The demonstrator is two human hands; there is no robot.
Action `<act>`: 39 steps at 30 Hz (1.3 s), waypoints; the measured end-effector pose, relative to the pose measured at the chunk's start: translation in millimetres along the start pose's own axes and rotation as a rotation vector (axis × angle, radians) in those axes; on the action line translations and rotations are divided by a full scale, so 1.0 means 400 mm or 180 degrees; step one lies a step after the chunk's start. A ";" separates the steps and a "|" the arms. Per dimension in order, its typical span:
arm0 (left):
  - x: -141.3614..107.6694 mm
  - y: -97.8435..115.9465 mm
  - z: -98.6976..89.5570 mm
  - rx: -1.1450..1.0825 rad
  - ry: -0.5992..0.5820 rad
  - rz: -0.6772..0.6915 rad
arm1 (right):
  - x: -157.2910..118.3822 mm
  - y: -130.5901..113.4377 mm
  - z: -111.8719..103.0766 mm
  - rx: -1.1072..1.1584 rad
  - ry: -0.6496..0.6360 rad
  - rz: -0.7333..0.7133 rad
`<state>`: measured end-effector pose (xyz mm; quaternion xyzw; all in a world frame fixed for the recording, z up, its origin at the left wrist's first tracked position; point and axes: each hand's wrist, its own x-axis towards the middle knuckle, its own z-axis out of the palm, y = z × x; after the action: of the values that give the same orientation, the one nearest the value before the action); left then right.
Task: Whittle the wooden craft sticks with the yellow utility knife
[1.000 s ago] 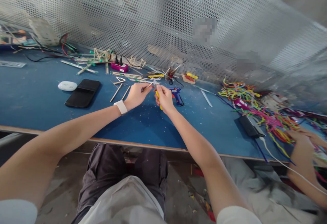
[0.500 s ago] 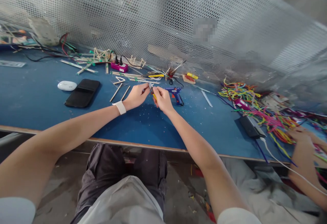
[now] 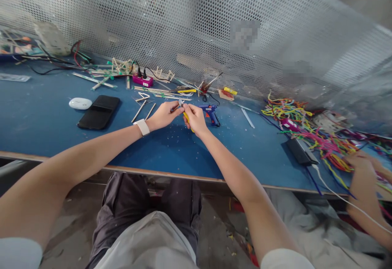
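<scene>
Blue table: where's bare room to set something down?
Bare blue table shows between the glue gun and the black box, and left of the white oval case. White specks dot the middle front. Crowded: the back, with sticks and purple socket block; the right, with coloured pipe cleaners.

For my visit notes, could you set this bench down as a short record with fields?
Surface: blue tabletop
Right hand: grips yellow-handled metal-tipped tool
Left hand: beside the tool's tip; anything pinched is unclear
Left of hands: white oval case, flat black rectangular case
Right of hands: blue plastic glue gun
Beyond hands, leftward: purple socket block, black plugs in it
Far right: tangled multicoloured strands, another person's hands
</scene>
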<state>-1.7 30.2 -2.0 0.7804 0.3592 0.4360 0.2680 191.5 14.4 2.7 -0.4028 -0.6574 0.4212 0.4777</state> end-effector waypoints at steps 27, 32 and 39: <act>-0.006 0.024 0.002 0.0088 0.0212 -0.0279 | -0.004 0.011 0.010 -0.0088 0.0268 -0.0055; -0.007 0.026 0.008 -0.0048 0.0211 -0.0428 | -0.004 0.013 0.011 -0.0117 0.0293 -0.0039; -0.009 0.021 0.027 -0.0241 0.0360 -0.0462 | -0.006 0.010 0.022 -0.0031 0.0391 -0.0063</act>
<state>9.3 21.2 -2.6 0.7158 0.4126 0.4720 0.3076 184.0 11.9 -3.6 -0.4236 -0.6328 0.3878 0.5193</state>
